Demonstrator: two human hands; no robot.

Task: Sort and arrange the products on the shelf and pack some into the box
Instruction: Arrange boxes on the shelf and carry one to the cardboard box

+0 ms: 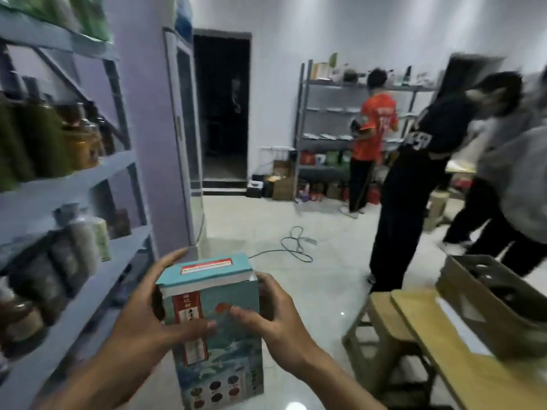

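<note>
Observing, right of the shelf [88, 176]: left hand [142, 315] and right hand [278, 312] clasp the upright carton [231, 294] from opposite sides, fingers curled round it. The box [473, 303] sits well apart, rightward, nearer the right hand.

L side: grey metal shelf [97, 170], 4 boards in view. Top board: green packs [88, 16], blurred. 2nd: dark green bottles [38, 137] w/ amber bottles [84, 143] beside them. 3rd: pale canisters [85, 241] & dark jars, packed close. Bottom: brown jar [17, 318] nr front edge. R side: wooden table [458, 359], open cardboard box [497, 306] on its far end. Tiled floor [325, 279]: black cable [296, 247] coiled mid-room, cartons [282, 187] by the wall next to a 2nd grey rack [325, 140] w/ small goods on each level.
</note>
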